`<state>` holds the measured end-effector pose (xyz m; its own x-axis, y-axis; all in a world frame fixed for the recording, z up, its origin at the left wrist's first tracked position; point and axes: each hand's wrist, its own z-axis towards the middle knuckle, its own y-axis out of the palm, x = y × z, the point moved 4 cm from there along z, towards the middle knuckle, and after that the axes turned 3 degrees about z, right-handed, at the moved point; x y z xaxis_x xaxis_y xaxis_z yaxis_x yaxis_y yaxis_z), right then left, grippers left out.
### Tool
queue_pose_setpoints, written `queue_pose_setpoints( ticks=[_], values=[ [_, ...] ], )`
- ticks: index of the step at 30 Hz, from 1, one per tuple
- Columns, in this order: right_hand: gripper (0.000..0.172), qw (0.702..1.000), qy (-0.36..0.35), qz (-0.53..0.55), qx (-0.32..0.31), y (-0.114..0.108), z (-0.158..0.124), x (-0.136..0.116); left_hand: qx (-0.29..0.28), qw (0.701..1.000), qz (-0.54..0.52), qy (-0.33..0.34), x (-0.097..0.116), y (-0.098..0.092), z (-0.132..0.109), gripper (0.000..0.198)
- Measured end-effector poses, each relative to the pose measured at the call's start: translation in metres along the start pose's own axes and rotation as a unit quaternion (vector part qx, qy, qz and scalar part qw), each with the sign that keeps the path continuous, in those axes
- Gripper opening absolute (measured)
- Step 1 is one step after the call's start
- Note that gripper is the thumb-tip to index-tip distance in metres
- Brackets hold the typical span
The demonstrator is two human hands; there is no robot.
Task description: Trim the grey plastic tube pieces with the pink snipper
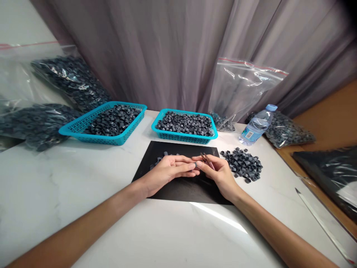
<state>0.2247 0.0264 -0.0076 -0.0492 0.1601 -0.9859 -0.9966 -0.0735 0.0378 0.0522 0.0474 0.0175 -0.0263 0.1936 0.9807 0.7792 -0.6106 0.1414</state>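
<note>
Over the black mat (pixel 181 190), my two hands meet at the fingertips. My left hand (pixel 173 167) pinches a small grey plastic piece (pixel 195 164) between thumb and fingers. The thumb and forefinger of my right hand (pixel 220 171) touch the same piece from the other side. Tucked in my right hand is a small two-pointed metal tool (pixel 206 160), its tips facing up and away; whether it is tweezers or snips I cannot tell. Several loose grey pieces (pixel 166 153) lie on the mat behind my left hand, partly hidden.
Two blue baskets (pixel 119 139) (pixel 184 138) full of grey pieces stand behind the mat. A pile of pieces (pixel 245 163) lies to the right, near a water bottle (pixel 255 128). Clear bags (pixel 237 85) (pixel 67 82) stand at the back. A pale stick-like tool (pixel 320 219) lies at far right.
</note>
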Motion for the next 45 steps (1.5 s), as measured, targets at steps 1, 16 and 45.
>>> queue_pose_setpoints(
  ticks=[1,16,45],
  values=[
    [0.034,1.0,0.001,0.0,0.001,-0.001,0.0,0.001,0.002,1.0,-0.002,0.001,0.0,0.0,0.0,0.03],
    [0.035,1.0,-0.011,-0.007,-0.011,-0.001,0.0,0.001,0.038,0.998,-0.041,0.008,-0.002,-0.001,-0.001,0.031],
    [0.042,0.997,0.02,-0.066,-0.023,0.0,0.004,0.01,0.222,0.97,-0.008,0.099,0.031,-0.031,-0.004,0.013]
  ],
)
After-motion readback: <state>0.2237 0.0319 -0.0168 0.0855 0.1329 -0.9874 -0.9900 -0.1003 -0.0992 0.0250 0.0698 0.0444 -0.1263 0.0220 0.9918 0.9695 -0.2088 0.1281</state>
